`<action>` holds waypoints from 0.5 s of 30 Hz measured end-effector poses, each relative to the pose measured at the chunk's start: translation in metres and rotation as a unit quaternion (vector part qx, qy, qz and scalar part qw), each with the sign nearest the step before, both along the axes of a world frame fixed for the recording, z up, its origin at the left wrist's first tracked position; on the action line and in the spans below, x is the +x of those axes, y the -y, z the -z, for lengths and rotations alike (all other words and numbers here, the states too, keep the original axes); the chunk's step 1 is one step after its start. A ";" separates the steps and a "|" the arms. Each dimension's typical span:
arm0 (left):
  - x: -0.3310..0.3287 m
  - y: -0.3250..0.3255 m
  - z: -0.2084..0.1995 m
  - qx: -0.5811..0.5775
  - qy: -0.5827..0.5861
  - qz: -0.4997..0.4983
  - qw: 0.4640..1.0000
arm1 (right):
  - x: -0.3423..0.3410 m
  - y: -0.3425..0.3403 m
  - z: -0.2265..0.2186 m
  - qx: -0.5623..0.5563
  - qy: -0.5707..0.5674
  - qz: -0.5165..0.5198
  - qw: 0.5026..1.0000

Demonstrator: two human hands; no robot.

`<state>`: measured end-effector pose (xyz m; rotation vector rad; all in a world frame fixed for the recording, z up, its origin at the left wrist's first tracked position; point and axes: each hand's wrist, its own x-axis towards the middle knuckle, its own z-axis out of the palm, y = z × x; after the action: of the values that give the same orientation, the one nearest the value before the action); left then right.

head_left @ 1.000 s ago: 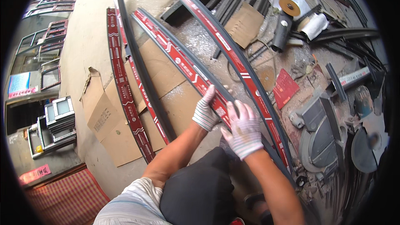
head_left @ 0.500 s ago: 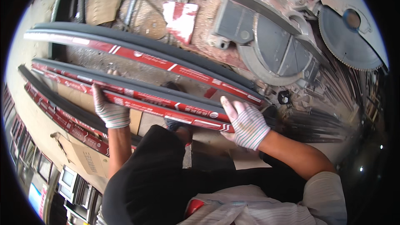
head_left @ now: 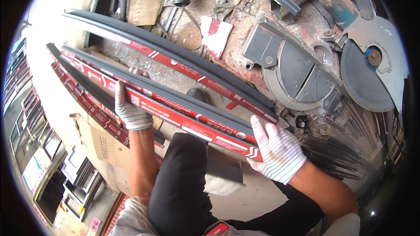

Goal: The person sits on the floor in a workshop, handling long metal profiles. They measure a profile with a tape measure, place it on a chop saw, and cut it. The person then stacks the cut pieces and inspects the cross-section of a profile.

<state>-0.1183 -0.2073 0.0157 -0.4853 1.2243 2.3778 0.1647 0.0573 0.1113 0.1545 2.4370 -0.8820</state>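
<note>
In striped work gloves, both my hands hold a pair of long dark grey metal profiles point(head_left: 175, 120) with red printed protective film, slanting across in front of my legs. My left hand point(head_left: 131, 107) is wrapped round them left of their middle, thumb on the near side and fingertips on the far side. Their right end sits in the grip of my right hand point(head_left: 280, 153), which is closed over it. Beyond lies another grey profile point(head_left: 175, 57) with red film, roughly parallel. More red-filmed profiles point(head_left: 89, 100) lie to the left, partly behind my left forearm.
A miter saw's grey turntable point(head_left: 297, 65) stands at the right, its large toothed blade point(head_left: 365, 76) exposed beside it. Thin offcut strips point(head_left: 337, 153) pile below the saw. A cardboard piece point(head_left: 144, 2) and a red-and-white scrap point(head_left: 216, 35) lie at the back. Window frames point(head_left: 78, 166) stand lower left.
The view has shifted, so most things appear farther right and the saw's blade shows more fully. Both hands keep hold of the profiles. My legs have moved apart.
</note>
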 end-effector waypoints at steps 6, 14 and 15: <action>0.046 -0.018 -0.089 -0.025 0.085 -0.007 0.996 | 0.018 0.003 -0.115 0.104 0.002 0.023 0.994; 0.124 -0.029 -0.244 0.031 0.326 -0.036 0.944 | 0.041 0.028 -0.289 0.146 0.137 0.010 0.980; 0.129 -0.029 -0.264 0.032 0.338 -0.033 0.940 | 0.037 0.029 -0.313 0.147 0.171 0.018 0.974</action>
<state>0.0109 -0.1779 0.2800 -1.2085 0.8137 2.0089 0.2015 0.0282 0.4238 0.4228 2.2278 -0.4579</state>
